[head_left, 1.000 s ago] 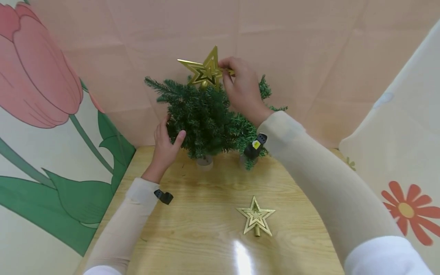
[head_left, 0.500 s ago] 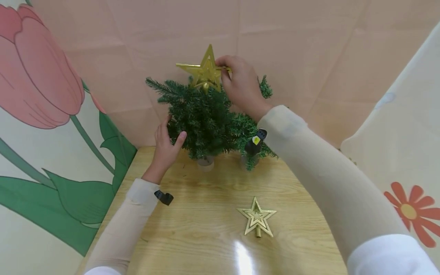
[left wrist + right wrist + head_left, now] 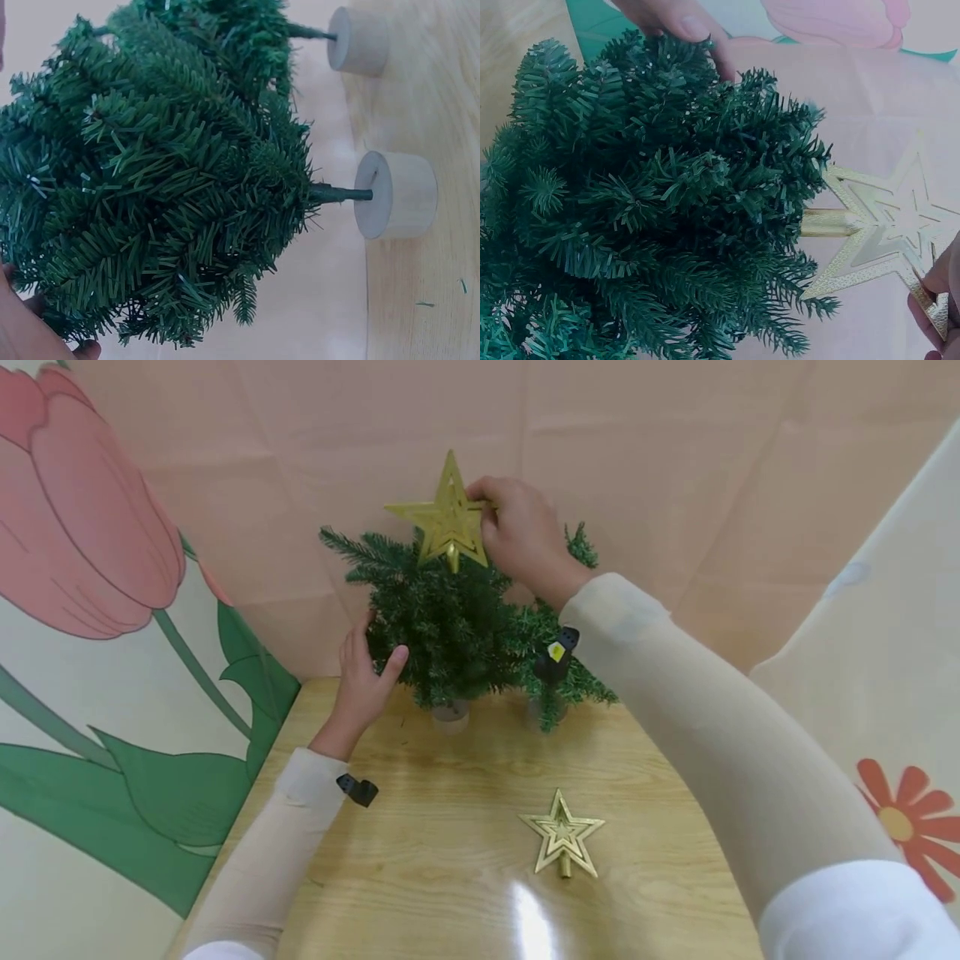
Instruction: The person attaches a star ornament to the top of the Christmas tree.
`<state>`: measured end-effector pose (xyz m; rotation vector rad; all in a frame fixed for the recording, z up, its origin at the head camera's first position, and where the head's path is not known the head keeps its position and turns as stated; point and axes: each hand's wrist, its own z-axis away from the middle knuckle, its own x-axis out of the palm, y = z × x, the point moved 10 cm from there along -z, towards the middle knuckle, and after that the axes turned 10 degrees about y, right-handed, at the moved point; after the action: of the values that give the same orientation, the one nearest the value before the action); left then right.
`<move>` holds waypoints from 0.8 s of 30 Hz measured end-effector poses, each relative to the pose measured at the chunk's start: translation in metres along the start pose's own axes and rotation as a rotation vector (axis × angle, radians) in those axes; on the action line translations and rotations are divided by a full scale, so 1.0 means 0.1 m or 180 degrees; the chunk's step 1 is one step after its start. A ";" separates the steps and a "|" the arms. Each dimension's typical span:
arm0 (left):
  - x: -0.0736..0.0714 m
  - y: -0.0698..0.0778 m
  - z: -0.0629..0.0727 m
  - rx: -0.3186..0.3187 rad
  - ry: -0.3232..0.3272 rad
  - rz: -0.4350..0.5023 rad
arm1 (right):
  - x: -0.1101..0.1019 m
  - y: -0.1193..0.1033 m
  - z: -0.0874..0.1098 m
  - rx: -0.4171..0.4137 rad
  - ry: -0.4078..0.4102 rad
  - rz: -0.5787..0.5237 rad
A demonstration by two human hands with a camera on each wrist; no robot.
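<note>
A gold star tree topper [image 3: 448,522] stands upright at the top of a small green Christmas tree [image 3: 442,627]. My right hand [image 3: 521,531] pinches one right-hand point of the star between thumb and fingers. In the right wrist view the star's tube [image 3: 829,223] meets the tree's uppermost needles, and its far end is hidden there. My left hand [image 3: 363,681] holds the tree's left side, thumb in front and fingers behind among the branches. The tree's round pale base [image 3: 397,195] rests on the table.
A second, tinsel-like green tree [image 3: 573,672] stands just right of the first, partly behind my right forearm, on its own round base [image 3: 360,41]. Another gold star topper [image 3: 562,839] lies on the wooden table [image 3: 420,827]. A pink cloth [image 3: 637,460] hangs behind.
The star has turned to face forward more squarely, its upper point rising and its tube now showing before the top needles. My right hand has shifted slightly left and up; the left hand stays.
</note>
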<state>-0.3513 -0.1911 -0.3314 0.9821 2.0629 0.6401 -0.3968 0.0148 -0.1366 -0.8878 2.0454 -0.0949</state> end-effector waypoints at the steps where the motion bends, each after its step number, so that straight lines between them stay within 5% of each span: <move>1: 0.00 0.01 0.00 0.0006 0.0004 0.0001 | 0.00 0.00 0.00 -0.0005 0.0004 0.0038; 24: -0.02 -0.01 0.01 -0.0007 -0.0014 -0.0034 | 0.18 0.01 0.03 -0.0120 -0.0228 0.0190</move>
<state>-0.3500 -0.1935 -0.3320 0.9699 2.0617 0.6341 -0.4013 0.0047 -0.1511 -0.8407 2.0107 0.0080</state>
